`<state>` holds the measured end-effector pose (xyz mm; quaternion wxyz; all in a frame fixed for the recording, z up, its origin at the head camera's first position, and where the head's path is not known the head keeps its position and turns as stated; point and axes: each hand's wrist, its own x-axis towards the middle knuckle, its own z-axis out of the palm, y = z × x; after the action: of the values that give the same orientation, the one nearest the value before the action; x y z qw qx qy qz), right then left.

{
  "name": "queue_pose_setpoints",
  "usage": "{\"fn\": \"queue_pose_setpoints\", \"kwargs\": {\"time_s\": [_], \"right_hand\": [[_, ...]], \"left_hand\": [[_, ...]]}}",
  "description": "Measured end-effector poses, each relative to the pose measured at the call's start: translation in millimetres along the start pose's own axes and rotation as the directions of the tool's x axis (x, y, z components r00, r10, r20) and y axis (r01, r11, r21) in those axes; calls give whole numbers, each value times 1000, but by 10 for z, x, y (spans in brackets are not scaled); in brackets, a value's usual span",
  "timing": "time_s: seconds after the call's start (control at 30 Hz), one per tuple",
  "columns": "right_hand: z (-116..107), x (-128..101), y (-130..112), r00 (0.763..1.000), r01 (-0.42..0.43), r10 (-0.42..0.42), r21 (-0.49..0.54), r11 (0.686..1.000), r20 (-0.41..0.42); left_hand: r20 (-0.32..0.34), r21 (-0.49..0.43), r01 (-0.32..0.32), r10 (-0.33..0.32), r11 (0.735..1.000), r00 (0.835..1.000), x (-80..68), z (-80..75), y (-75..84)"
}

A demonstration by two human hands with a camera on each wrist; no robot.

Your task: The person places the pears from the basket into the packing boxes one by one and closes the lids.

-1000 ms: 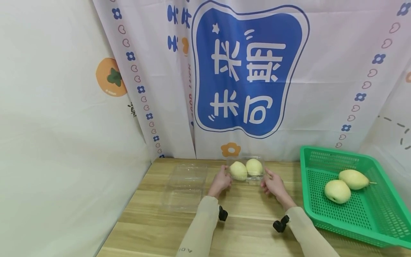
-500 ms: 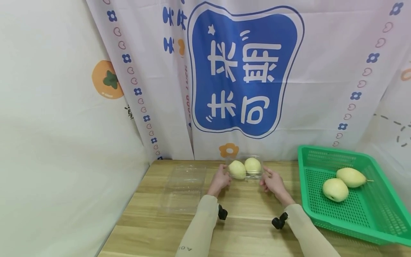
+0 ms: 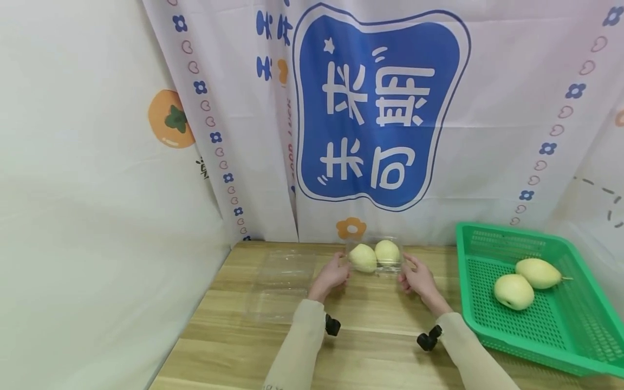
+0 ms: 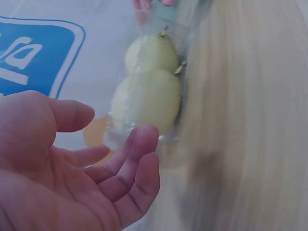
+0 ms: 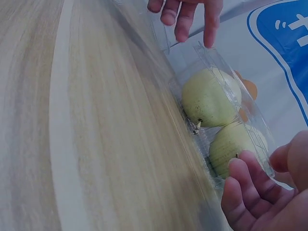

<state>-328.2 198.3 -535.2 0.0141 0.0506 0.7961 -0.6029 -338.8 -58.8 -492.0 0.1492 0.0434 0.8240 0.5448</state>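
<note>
A clear plastic box (image 3: 388,268) with two pale yellow pears, a left pear (image 3: 363,258) and a right pear (image 3: 387,253), sits at the back of the table against the curtain. My left hand (image 3: 333,275) is just off the box's left end, its fingers loosely bent and holding nothing in the left wrist view. At the other end, my right hand (image 5: 269,192) has relaxed fingers close around the box's corner; whether they touch it is hard to tell. Left of my left hand lies a second clear plastic container (image 3: 283,284) with no fruit in it.
A green plastic basket (image 3: 465,303) stands on the right side of the table, with a round pear (image 3: 514,291) and a longer pear (image 3: 538,273) inside. Behind the table hangs a printed curtain (image 3: 263,162).
My left hand has drawn slightly left, away from the box's end. My right hand stays close to its right end. The box and pears keep their place; the head view shifts a little.
</note>
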Motion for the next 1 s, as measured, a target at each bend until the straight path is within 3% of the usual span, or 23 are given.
{"fn": "queue_pose_setpoints", "kwargs": {"time_s": [0.1, 0.33, 0.57, 0.8, 1.0], "right_hand": [[-22, -15, 25, 1000, -1, 1, 7, 1000, 8], [-46, -37, 57, 1000, -1, 1, 2, 1000, 7], [-50, -115, 47, 1000, -3, 3, 6, 1000, 21], [-19, -218, 89, 997, -51, 52, -22, 998, 59], [27, -333, 70, 990, -22, 33, -80, 997, 135]], "left_hand": [[16, 19, -22, 22, 1000, 1000, -85, -71, 28], [49, 80, -150, 146, 985, 988, -255, -290, 25], [5, 151, -237, 239, 960, 971, -389, -573, -20], [-72, 182, -245, 262, 952, 962, -464, -820, -146], [-93, 241, -248, 277, 938, 956, -517, -1062, -265]]}}
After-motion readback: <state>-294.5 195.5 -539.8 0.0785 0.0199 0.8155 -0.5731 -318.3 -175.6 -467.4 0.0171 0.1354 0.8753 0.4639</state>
